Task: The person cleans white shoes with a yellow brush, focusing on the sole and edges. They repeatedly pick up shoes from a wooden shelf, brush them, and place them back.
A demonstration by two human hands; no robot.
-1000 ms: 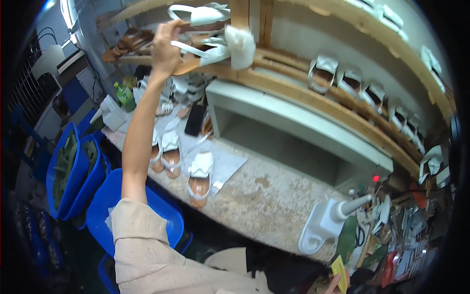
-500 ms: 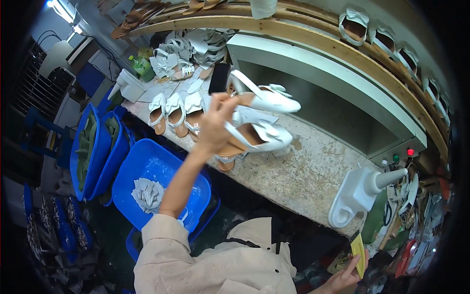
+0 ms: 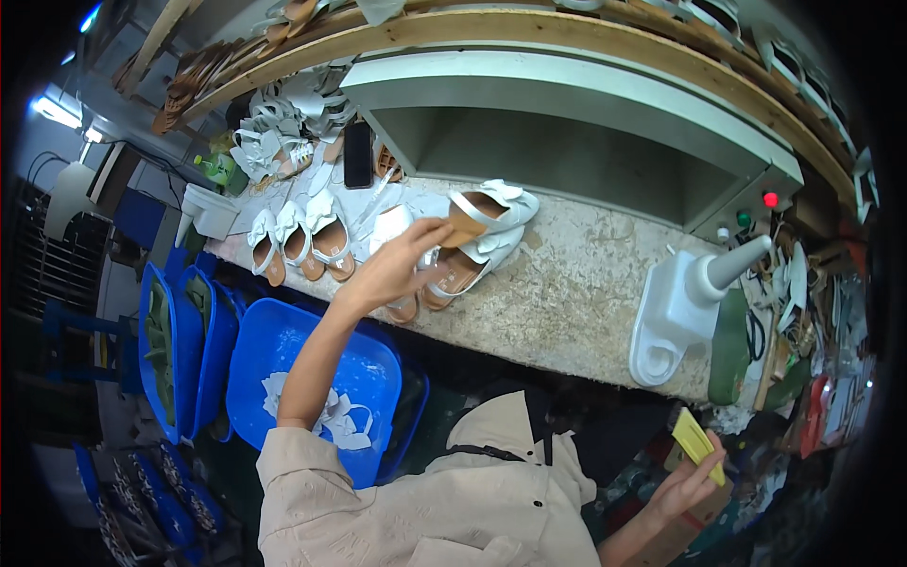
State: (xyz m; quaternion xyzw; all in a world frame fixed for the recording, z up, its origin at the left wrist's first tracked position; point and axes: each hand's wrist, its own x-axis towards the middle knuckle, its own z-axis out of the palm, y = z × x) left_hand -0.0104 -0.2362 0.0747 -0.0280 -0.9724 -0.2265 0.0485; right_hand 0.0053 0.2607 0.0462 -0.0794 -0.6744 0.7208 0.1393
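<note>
White sandals brought down from the shelf to the table.

The sandals (image 3: 482, 231), overhead a second ago, are pinched in the left hand (image 3: 402, 265) grip; a yellow block (image 3: 697, 442) is clasped by the right hand (image 3: 685, 482), low and well apart.

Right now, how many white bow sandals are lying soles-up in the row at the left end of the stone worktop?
3: left sandal, middle sandal and right sandal, side by side left of the left hand. More may hide in the white pile behind.

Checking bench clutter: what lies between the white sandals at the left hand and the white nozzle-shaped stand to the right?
Head view: bare speckled benchtop between the sandals and the stand.
</note>
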